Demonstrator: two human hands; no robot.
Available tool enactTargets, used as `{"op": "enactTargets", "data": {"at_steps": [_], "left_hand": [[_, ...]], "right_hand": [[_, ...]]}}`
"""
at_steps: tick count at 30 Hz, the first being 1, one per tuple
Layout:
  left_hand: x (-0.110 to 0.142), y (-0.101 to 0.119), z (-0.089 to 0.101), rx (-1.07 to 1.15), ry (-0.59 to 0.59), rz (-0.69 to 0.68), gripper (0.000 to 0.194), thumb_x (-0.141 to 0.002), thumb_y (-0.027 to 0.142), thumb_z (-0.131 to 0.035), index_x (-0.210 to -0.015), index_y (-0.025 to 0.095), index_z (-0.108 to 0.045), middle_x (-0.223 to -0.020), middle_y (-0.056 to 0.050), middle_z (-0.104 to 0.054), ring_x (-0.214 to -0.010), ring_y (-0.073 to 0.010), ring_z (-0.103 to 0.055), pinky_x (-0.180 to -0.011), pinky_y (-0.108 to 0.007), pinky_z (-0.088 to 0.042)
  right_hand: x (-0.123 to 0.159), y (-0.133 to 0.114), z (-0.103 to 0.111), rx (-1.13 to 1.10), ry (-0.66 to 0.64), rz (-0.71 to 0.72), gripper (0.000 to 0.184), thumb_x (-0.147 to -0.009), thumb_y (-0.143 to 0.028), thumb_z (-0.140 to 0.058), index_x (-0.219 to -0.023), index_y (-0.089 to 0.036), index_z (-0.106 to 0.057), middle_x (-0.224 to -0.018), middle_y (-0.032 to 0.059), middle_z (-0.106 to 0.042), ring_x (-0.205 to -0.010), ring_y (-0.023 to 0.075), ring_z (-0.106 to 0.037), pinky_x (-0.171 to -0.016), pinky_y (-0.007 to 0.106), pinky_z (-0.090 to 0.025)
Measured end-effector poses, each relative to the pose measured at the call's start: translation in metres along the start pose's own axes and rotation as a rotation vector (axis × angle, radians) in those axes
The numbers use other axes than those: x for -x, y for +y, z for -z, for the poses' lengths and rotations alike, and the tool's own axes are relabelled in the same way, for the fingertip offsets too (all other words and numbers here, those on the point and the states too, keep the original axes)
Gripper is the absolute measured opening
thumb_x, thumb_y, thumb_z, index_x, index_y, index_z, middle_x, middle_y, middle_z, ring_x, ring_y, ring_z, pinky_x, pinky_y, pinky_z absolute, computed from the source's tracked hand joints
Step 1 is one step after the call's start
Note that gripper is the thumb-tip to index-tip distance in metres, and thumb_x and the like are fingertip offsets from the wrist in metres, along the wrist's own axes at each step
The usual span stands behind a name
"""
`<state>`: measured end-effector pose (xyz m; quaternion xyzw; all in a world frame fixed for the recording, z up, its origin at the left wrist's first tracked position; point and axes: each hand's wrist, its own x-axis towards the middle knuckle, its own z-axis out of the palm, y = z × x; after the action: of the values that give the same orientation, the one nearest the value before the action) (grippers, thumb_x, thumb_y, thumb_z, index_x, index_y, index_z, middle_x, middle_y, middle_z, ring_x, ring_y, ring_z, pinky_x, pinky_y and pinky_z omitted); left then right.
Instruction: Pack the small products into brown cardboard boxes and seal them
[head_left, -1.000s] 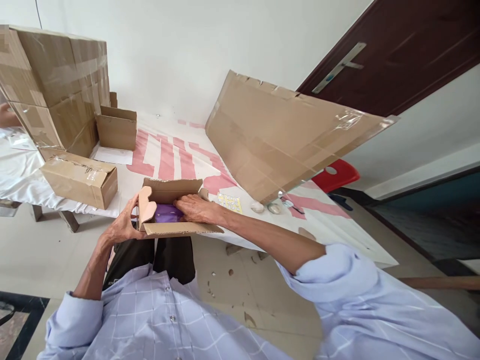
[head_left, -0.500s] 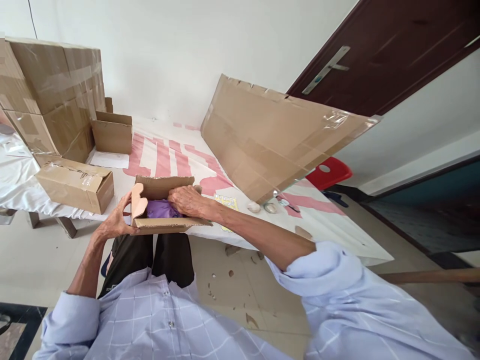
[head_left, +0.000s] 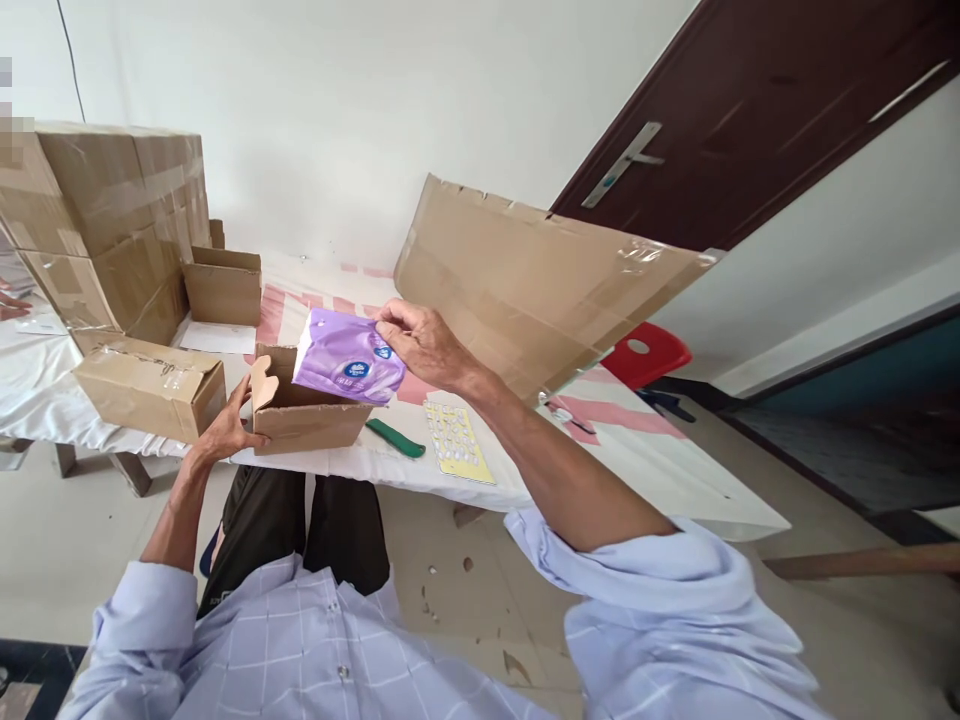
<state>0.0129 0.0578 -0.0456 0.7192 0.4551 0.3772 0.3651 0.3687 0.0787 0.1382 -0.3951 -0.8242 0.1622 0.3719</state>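
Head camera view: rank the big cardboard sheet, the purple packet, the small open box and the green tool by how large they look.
1. cardboard sheet
2. small open box and purple packet: look alike; the packet is raised nearer the camera in the right hand, so unranked
3. green tool

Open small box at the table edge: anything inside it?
The small open box shows only bare cardboard on its inner walls; its front wall hides the bottom. The purple pack is above it in the right hand. The left hand touches the box's side.

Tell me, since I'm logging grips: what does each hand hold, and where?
Right hand pinches the purple packet by its upper right edge; left hand grips the open cardboard box at its left end.
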Motion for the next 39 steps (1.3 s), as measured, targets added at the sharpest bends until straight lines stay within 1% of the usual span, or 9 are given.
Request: {"op": "enactTargets", "data": {"at_steps": [3,7,11,15,19,22,26,31,39], "left_hand": [[0.010,0.006,0.001,-0.104,0.100,0.001,0.139,-0.072,0.036,-0.097,-0.185,0.020,-0.018,-0.184,-0.029,-0.034,-0.169,-0.0533,-0.037,-0.127,-0.065,-0.051],[0.024,0.047,0.008,-0.244,0.329,-0.235,0.108,-0.091,0.040,-0.086,-0.182,0.029,-0.030,-0.183,-0.022,-0.038,-0.170,-0.0467,-0.039,-0.126,-0.065,-0.052],[0.021,0.107,0.009,-0.208,0.192,-0.491,0.102,-0.092,0.056,-0.089,-0.178,0.033,-0.041,-0.183,-0.017,-0.043,-0.171,-0.0447,-0.038,-0.133,-0.062,-0.046],[0.006,0.139,0.009,0.028,0.178,-0.427,0.088,-0.087,0.066,-0.093,-0.159,0.026,-0.064,-0.153,-0.017,-0.071,-0.144,-0.0436,-0.067,-0.119,-0.056,-0.059],[-0.013,0.147,0.010,0.190,0.383,-0.292,0.065,-0.090,0.065,-0.090,-0.139,0.025,-0.072,-0.129,-0.011,-0.078,-0.120,-0.0359,-0.075,-0.100,-0.048,-0.066],[-0.027,0.152,0.012,0.240,0.402,-0.251,0.063,-0.090,0.067,-0.088,-0.134,0.024,-0.074,-0.123,-0.010,-0.079,-0.113,-0.0333,-0.076,-0.090,-0.043,-0.066],[-0.039,0.160,0.019,0.281,0.301,-0.234,0.068,-0.096,0.074,-0.077,-0.141,0.023,-0.074,-0.121,-0.012,-0.079,-0.101,-0.0297,-0.076,-0.072,-0.035,-0.065],[-0.049,0.159,0.028,0.310,0.270,-0.211,0.077,-0.099,0.077,-0.071,-0.156,0.025,-0.070,-0.123,-0.011,-0.081,-0.095,-0.0263,-0.075,-0.067,-0.031,-0.063],[-0.085,0.133,0.036,0.206,0.294,-0.147,0.082,-0.098,0.083,-0.065,-0.158,0.029,-0.069,-0.117,-0.010,-0.081,-0.079,-0.0221,-0.076,-0.062,-0.031,-0.061]], "right_hand": [[0.002,-0.005,0.009,-0.161,-0.003,-0.037,0.027,-0.097,-0.044,-0.065,-0.082,-0.024,-0.057,-0.075,-0.0027,-0.053,-0.070,0.0149,-0.047,-0.069,0.030,-0.040],[0.008,-0.011,0.005,-0.339,-0.095,-0.145,0.035,-0.090,-0.053,-0.076,-0.080,-0.023,-0.061,-0.074,-0.0032,-0.054,-0.069,0.0137,-0.046,-0.066,0.029,-0.040],[0.013,-0.018,-0.019,-0.526,-0.243,-0.271,0.040,-0.083,-0.058,-0.084,-0.082,-0.021,-0.068,-0.076,-0.0018,-0.062,-0.070,0.0142,-0.053,-0.066,0.029,-0.045],[0.016,-0.026,-0.040,-0.664,-0.195,-0.323,0.048,-0.087,-0.068,-0.084,-0.089,-0.021,-0.075,-0.086,0.0043,-0.074,-0.083,0.0224,-0.069,-0.074,0.035,-0.057],[0.012,-0.029,-0.053,-0.848,-0.076,-0.207,0.075,-0.091,-0.093,-0.067,-0.124,-0.027,-0.080,-0.118,0.0097,-0.083,-0.116,0.0324,-0.077,-0.091,0.044,-0.066],[0.004,-0.025,-0.064,-0.851,0.034,-0.117,0.078,-0.087,-0.089,-0.078,-0.141,-0.033,-0.073,-0.140,0.0071,-0.079,-0.134,0.0331,-0.072,-0.102,0.047,-0.067],[-0.010,-0.010,-0.076,-0.851,0.110,-0.160,0.076,-0.086,-0.091,-0.076,-0.132,-0.031,-0.074,-0.137,0.0078,-0.079,-0.130,0.0335,-0.075,-0.098,0.049,-0.070],[-0.024,0.007,-0.079,-0.858,0.136,-0.190,0.075,-0.085,-0.095,-0.073,-0.118,-0.028,-0.074,-0.133,0.0097,-0.080,-0.124,0.0322,-0.076,-0.092,0.048,-0.073],[-0.041,0.019,-0.083,-0.828,0.142,-0.214,0.071,-0.095,-0.087,-0.068,-0.132,-0.026,-0.075,-0.139,0.0100,-0.079,-0.127,0.0297,-0.075,-0.092,0.044,-0.073]]}}
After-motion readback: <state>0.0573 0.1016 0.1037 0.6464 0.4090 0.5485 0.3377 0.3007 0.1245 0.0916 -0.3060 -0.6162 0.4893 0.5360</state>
